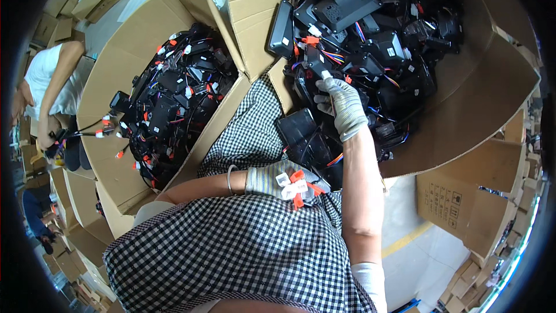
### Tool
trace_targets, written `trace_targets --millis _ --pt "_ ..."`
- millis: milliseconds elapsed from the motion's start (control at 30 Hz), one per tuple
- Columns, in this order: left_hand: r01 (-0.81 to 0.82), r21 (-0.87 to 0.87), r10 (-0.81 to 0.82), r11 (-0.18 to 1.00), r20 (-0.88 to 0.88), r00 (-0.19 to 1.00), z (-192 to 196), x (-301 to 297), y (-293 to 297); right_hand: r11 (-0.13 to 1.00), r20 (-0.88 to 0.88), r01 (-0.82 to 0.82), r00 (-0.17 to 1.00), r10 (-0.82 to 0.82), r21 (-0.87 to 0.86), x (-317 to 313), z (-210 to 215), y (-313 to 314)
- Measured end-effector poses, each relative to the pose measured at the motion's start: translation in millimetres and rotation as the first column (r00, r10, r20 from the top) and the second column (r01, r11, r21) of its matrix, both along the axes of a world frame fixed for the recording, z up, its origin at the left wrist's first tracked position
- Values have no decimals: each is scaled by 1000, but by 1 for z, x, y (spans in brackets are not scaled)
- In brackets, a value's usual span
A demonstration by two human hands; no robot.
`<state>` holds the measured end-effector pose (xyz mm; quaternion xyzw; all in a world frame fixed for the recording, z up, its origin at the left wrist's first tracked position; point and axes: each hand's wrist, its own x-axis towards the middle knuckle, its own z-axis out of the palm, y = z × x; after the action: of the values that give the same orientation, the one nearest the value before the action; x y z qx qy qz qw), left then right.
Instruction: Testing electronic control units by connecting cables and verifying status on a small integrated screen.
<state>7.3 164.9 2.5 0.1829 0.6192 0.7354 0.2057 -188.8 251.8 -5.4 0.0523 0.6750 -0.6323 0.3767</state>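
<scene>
My left hand [269, 178], in a striped knit glove, is closed at my waist around a bunch of red and white plug connectors [296, 188]. Their wires are mostly hidden by the glove. Reaching into the large carton [483, 101] at the right, my right hand [346, 106], gloved alike, pinches a small white plug connector [327, 75] beside a black plastic box [315, 59]. Around it lies a heap of black electronic boxes [347, 8] with coloured wires and red and white plugs.
A second carton [110, 116] at the left holds black boxes [165, 110] with wires. Beyond it a person in a white shirt [52, 78] handles wired parts. A checked apron [231, 243] covers my front. A printed carton [463, 203] stands at the right by a yellow floor line [408, 239].
</scene>
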Motion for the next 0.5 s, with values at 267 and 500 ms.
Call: trace_targets --millis 267,500 --pt "-311 -46 290 949 -258 922 -5 6 8 487 -427 -59 398 812 871 13 -6 -16" --pt "-498 -355 227 792 -586 778 -10 10 -4 713 -381 -610 604 700 346 -32 21 12"
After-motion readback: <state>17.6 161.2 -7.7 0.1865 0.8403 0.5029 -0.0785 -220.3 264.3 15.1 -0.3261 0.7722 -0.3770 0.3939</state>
